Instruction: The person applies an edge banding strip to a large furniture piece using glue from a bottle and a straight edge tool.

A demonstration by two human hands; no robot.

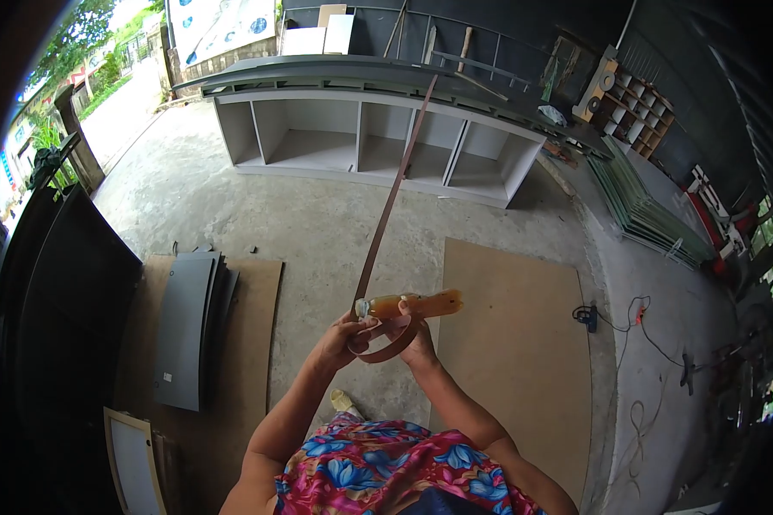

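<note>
A long brown strip (389, 210) runs from the dark top of the white cabinet down to my hands, where its near end curls in a loop. My left hand (339, 340) is closed on the strip, close to the pale neck of a plastic bottle. The bottle (385, 307) lies sideways with amber-brown stuff inside, its neck to the left and its base to the right. Gripping the bottle from below, my right hand (416, 343) has its thumb up against the side. The loop passes in front of the right fingers and partly hides them.
Ahead stands the low white cabinet (309, 146) with open compartments. Brown boards lie on the floor, one at right (515, 335), one under dark grey panels (186, 330) at left. A blue power tool (586, 318) with a cord and stacked glass-like sheets (640, 202) are at right.
</note>
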